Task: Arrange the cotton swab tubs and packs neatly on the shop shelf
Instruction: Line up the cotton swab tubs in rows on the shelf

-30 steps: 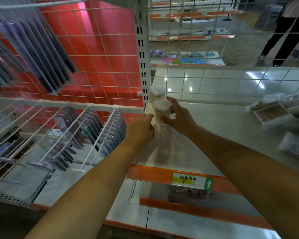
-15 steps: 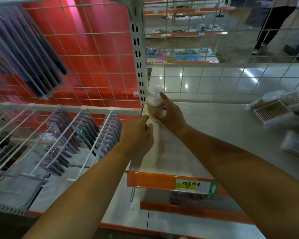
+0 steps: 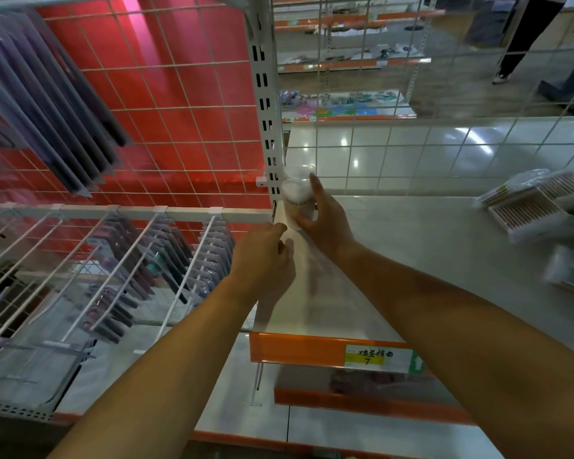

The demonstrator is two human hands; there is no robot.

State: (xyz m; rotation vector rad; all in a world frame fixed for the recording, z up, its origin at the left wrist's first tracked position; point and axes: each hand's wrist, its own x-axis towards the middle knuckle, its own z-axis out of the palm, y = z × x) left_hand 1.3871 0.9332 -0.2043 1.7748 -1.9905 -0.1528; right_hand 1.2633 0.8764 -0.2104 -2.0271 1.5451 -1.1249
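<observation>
White shop shelf [image 3: 411, 260] carries the task: your right hand [image 3: 325, 220] grips a cotton swab tub [image 3: 297, 203] at its back-left corner beside the upright post [image 3: 265, 104], your left hand [image 3: 262, 260] hangs loosely curled and empty, so next seat the tub, then fetch the packs [image 3: 524, 207] at the shelf's right end.

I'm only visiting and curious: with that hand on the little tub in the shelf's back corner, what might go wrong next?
1. The right hand grips the front tub close against a second tub behind it; a push could knock that one over.
2. Both tubs stand by the slotted upright at the shelf corner, so one might slip off that side.
3. The swab packs lie in a loose heap at right and may slide when tidied.
</observation>
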